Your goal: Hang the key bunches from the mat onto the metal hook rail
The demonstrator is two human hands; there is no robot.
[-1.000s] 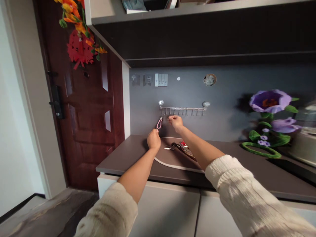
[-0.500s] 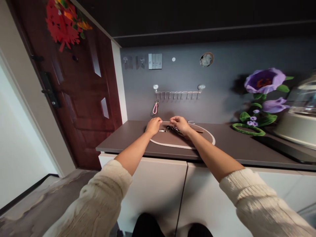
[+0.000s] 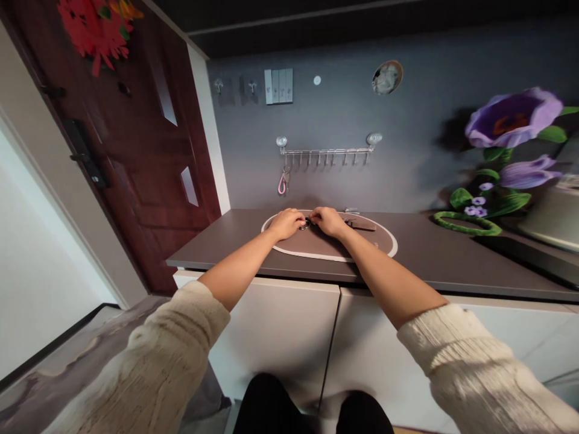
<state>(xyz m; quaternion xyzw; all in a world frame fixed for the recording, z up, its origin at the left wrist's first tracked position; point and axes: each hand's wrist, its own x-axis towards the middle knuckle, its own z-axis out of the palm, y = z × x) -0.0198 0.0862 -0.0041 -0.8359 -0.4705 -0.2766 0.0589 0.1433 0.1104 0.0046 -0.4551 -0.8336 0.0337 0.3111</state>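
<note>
My left hand (image 3: 287,224) and my right hand (image 3: 329,221) are close together, low over a brown oval mat (image 3: 316,248) with a pale rim. Between their fingertips shows a metal key ring (image 3: 304,224); the fingers of both hands are closed at it. The keys seen earlier are mostly hidden by the hands. A flat brown piece, perhaps a leather strap (image 3: 363,225), lies on the mat right of my right wrist. Behind it, near the wall, is a small metal item (image 3: 350,211) too small to name.
A clear hook rail (image 3: 325,152) on the wall carries a pink key loop (image 3: 282,183) at its left end. Purple flowers (image 3: 511,120) with a green base stand right, beside a pale appliance (image 3: 552,211). A dark red door (image 3: 131,181) is at left; a cabinet overhangs above.
My left hand has moved right and down onto the key ring, and my right hand has lowered toward it. The view has tilted slightly downward.
</note>
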